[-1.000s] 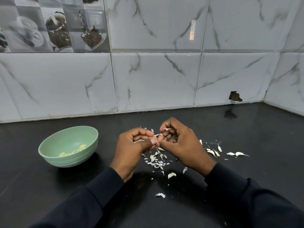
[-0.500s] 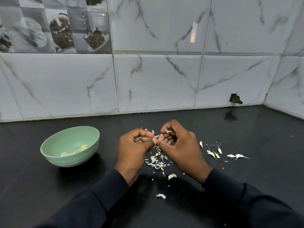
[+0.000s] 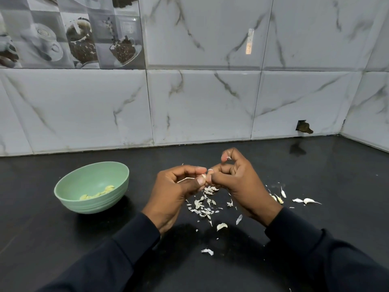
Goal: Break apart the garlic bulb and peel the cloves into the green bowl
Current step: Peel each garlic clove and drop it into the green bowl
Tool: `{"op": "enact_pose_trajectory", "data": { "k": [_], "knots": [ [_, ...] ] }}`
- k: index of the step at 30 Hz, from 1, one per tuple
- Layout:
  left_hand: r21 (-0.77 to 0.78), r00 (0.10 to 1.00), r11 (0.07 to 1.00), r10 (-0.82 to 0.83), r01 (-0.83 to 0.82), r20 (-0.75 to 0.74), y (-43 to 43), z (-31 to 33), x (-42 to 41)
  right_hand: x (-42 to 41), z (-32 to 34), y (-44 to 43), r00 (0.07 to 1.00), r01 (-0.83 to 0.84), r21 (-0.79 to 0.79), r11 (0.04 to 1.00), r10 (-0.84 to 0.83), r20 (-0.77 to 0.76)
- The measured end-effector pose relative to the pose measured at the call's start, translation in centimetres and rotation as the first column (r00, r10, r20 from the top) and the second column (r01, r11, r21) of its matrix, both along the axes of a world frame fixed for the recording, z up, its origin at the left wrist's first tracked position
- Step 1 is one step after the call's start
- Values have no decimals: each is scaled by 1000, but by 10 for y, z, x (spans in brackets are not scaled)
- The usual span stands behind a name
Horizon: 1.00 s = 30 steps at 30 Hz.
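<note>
Head view: a garlic clove (image 3: 203, 176) is pinched between left hand (image 3: 174, 192) and right hand (image 3: 237, 182), above skins (image 3: 202, 205) scattered on the bench (image 3: 315, 165); the green bowl (image 3: 101, 204) is set leftward.

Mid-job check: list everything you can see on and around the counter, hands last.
Round ribbed green bowl: one, pale green, on the counter left of the hands.
Peeled garlic cloves: several, pale yellow, inside the bowl.
Small garlic clove: one, whitish, pinched between both hands.
Papery garlic skin scraps: many, white, scattered below the hands.
Loose garlic pieces: a few, white, right of the hands.
Glossy black counter: one, black, foreground.
Marble-pattern wall tiles: several, white-grey, behind the counter.
Coffee-picture tiles: a few, grey-brown, upper left wall.
Left hand: one, dark sleeve, pinching the clove.
Right hand: one, dark sleeve, pinching the clove.
</note>
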<state>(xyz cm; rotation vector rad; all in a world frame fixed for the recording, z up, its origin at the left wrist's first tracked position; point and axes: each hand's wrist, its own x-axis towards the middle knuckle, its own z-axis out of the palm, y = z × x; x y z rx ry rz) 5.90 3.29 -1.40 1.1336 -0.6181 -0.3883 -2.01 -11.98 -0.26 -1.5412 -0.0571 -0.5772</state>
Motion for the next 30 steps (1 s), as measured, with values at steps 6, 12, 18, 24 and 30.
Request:
{"op": "enact_pose_trajectory", "data": {
  "k": [6,12,18,24,30],
  "knots": [
    [4,1000,1000,-25,25,16,1,3,-1,2,-3,-2,999,-48,52,998,47,15],
    [37,1000,999,-23,23,15,0,2,2,2,-5,-3,994,-111,130,985,111,13],
    [29,998,998,-62,62,4,3,0,4,2,-4,-10,997,-21,-63,998,16,-76],
    [76,995,997,17,-24,95,4,-3,10,1,-8,-13,995,26,-273,962,-52,-89],
    [113,954,981,123,-159,273,4,-2,14,1,-7,-15,994,31,-269,963,-59,-97]
  ]
}}
